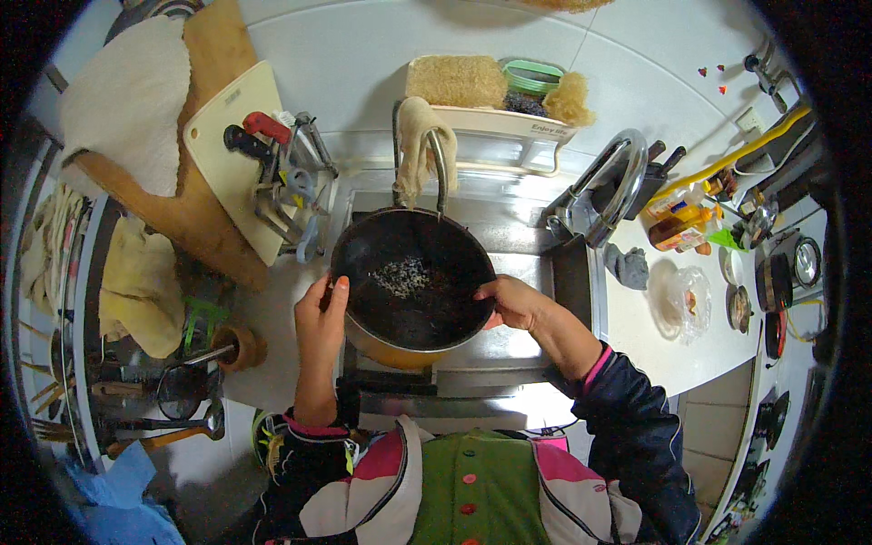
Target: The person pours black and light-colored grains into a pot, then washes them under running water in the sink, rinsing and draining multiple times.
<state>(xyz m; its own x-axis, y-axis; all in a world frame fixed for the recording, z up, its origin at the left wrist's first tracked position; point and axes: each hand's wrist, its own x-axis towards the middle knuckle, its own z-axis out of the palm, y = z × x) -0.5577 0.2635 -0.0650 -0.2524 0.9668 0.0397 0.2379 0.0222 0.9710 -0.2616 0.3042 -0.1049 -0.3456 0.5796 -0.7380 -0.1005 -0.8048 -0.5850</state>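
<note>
A deep round dark pot (436,327) is held over the sink (518,272) between my two hands. Its outside is yellowish, and white foam or bubbles lie on its black inner bottom. My left hand (321,310) grips the left side, thumb up near the rim. On the right side, my right hand (511,303) has its thumb over the rim and its fingers against the outer wall. A metal faucet (441,177) with a beige cloth (417,136) draped over it stands just behind the pot; whether water runs is not clear.
Left of the sink stand a knife and scissors rack (293,184), a cream cutting board (231,150) and a wooden cup (238,347). A second curved faucet (620,184) rises at the right, near a grey cloth (627,266), bottles (681,228) and a plastic bag (687,306). Loofah sponges (456,82) sit on a shelf behind.
</note>
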